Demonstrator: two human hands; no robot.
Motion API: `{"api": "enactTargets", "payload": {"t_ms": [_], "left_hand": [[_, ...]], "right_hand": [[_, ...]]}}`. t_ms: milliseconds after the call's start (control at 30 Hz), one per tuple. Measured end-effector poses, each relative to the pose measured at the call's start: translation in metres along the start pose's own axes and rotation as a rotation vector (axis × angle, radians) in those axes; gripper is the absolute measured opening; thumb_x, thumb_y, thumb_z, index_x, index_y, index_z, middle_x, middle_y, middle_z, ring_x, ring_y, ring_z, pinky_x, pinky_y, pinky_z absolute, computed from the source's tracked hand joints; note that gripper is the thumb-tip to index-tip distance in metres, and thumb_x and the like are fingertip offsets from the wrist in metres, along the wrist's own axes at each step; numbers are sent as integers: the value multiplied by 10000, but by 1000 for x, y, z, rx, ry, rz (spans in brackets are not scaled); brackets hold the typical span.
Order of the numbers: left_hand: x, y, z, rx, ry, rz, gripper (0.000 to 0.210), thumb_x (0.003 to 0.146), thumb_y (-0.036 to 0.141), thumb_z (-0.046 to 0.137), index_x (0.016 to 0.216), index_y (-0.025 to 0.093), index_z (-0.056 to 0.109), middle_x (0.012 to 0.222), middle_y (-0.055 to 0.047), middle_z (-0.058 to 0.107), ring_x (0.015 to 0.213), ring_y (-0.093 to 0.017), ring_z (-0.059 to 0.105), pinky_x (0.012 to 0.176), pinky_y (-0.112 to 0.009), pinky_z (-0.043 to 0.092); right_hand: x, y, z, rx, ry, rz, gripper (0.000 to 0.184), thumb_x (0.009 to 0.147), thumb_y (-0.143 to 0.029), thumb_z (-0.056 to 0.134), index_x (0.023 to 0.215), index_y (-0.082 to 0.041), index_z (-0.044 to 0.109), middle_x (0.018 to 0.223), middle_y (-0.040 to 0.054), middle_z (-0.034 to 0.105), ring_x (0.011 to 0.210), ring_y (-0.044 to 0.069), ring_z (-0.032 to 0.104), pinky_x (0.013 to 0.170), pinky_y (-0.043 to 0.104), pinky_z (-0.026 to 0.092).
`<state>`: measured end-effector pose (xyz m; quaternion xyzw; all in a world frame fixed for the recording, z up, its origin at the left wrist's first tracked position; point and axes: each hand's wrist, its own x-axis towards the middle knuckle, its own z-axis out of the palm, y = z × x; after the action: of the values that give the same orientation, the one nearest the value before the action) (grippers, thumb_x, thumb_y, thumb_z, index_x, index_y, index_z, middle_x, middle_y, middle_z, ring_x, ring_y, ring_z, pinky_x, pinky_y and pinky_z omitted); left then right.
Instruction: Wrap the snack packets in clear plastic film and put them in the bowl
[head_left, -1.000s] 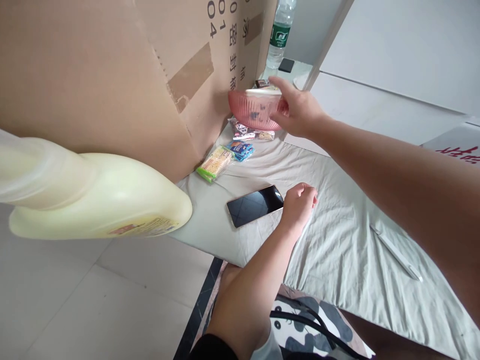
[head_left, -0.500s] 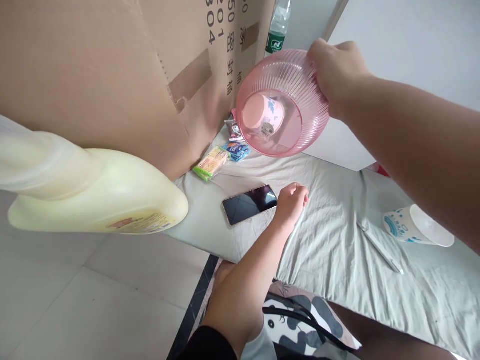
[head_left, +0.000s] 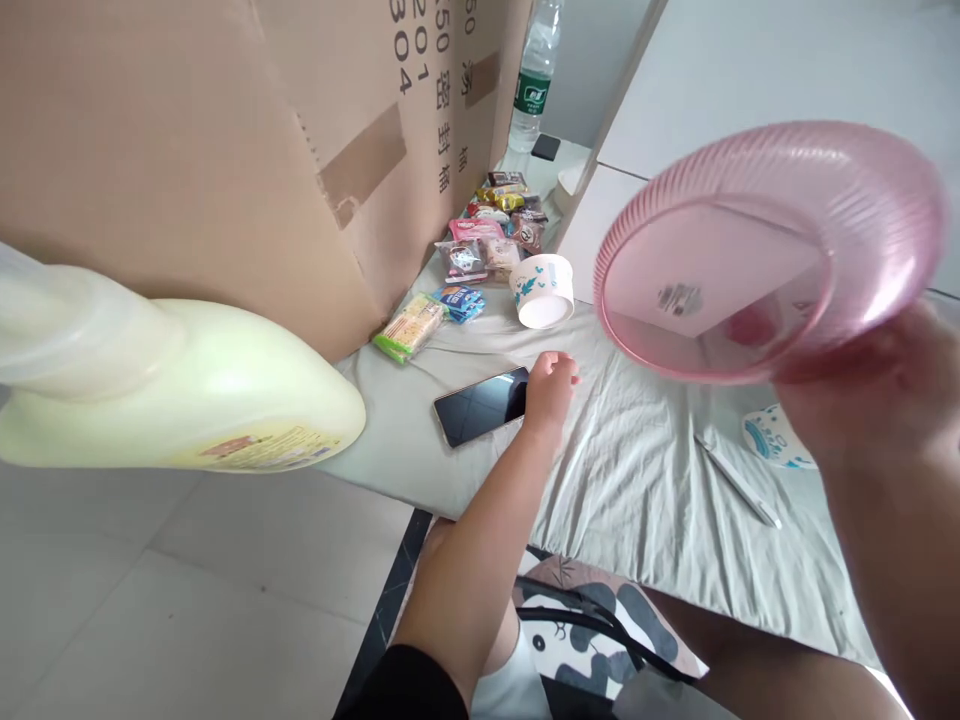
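A translucent pink ribbed plastic bowl [head_left: 885, 230] is tilted in the air on the right, its flat base facing me. Gripping it by its lower right side is my right hand [head_left: 892, 390], partly blurred; some of its fingers are hidden by the bowl. My left hand [head_left: 551, 390] rests on the pale green cloth [head_left: 622, 480] with its fingers curled in and nothing visible in them. Right beside it lies a dark-screened smartphone [head_left: 480, 408]. Just beyond, a white paper cup with blue leaf prints [head_left: 541, 290] stands on the cloth near the snacks.
Several wrapped snacks [head_left: 491, 235] lie along a large cardboard box [head_left: 187, 150]. A water bottle [head_left: 534, 80] stands behind. On the left is a big pale yellow bottle [head_left: 247, 370]. A second paper cup [head_left: 776, 437] and a slim white object [head_left: 739, 482] lie to the right.
My right hand has moved the pink bowl to the right and nearer. The paper cup seen through it and the snacks behind now show openly. My left hand stays by the smartphone.
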<state>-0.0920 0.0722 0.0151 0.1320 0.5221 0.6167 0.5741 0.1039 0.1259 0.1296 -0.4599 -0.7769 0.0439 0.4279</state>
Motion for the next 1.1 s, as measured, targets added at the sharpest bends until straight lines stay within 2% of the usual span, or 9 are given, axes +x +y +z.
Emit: {"api": "enactTargets", "payload": {"t_ms": [67, 167, 233, 333, 633, 733, 900, 1000, 1100], "left_hand": [[4, -1, 0, -43, 23, 3, 75, 834, 221, 577, 909, 214, 576, 970, -7, 613, 806, -116, 632, 699, -239, 435], [8, -5, 1, -77, 54, 18, 125, 814, 244, 600, 934, 219, 575, 1004, -13, 622, 868, -133, 662, 728, -242, 451], [9, -6, 3, -84, 69, 19, 145, 786, 246, 616, 922, 221, 575, 982, -14, 631, 869, -143, 672, 718, -243, 449], [8, -8, 7, -100, 65, 28, 154, 748, 237, 624, 893, 217, 578, 931, -11, 646, 829, -140, 673, 709, -242, 447], [2, -12, 17, -36, -54, 26, 119, 719, 278, 627, 793, 194, 586, 771, -9, 660, 742, -144, 676, 762, -276, 480], [1, -12, 19, -30, -70, 19, 112, 716, 285, 627, 747, 193, 571, 692, 8, 622, 674, -134, 652, 717, -267, 470], [1, -10, 17, -61, -69, 15, 84, 736, 267, 598, 714, 189, 578, 638, 19, 590, 581, -109, 582, 621, -243, 416], [2, -7, 13, -102, -42, 17, 100, 757, 245, 573, 678, 183, 570, 609, 22, 568, 548, -97, 540, 597, -238, 388], [4, -3, 10, -160, -3, 5, 119, 759, 216, 551, 646, 183, 549, 580, 24, 540, 532, -92, 504, 593, -235, 376]], "right_hand": [[-36, 14, -11, 67, 227, 63, 349, 836, -662, 509, 1102, -506, 672, 998, 116, 746, 947, 387, 722, 737, 601, 527], [-71, 36, -13, -135, 167, 20, 370, 717, -648, 706, 908, -344, 617, 764, 78, 666, 680, 306, 656, 690, 549, 526], [-81, 51, -9, -254, 73, -83, 368, 772, -612, 672, 834, -272, 545, 681, 46, 618, 627, 253, 599, 696, 485, 495], [-85, 75, 3, -336, 28, -184, 264, 905, -497, 578, 853, -242, 530, 707, 50, 626, 690, 233, 563, 725, 411, 422], [-97, 117, 24, -489, -199, -114, 188, 964, -350, 526, 883, -215, 628, 820, 78, 691, 818, 252, 566, 788, 393, 340], [-108, 108, 25, -552, -237, -107, 219, 973, -382, 535, 896, -213, 650, 890, 95, 710, 900, 282, 585, 823, 418, 340], [-91, 57, 45, -439, -117, -129, 274, 981, -408, 526, 1103, -200, 658, 1148, 152, 689, 1083, 337, 589, 887, 467, 393], [-48, 19, 85, -251, -219, -169, 287, 996, -338, 434, 1133, -193, 640, 1149, 153, 676, 1089, 312, 588, 955, 466, 434], [6, -8, 138, -232, -397, -222, 389, 981, -232, 333, 1245, -187, 616, 1361, 178, 607, 1230, 330, 532, 1022, 493, 415]]}}
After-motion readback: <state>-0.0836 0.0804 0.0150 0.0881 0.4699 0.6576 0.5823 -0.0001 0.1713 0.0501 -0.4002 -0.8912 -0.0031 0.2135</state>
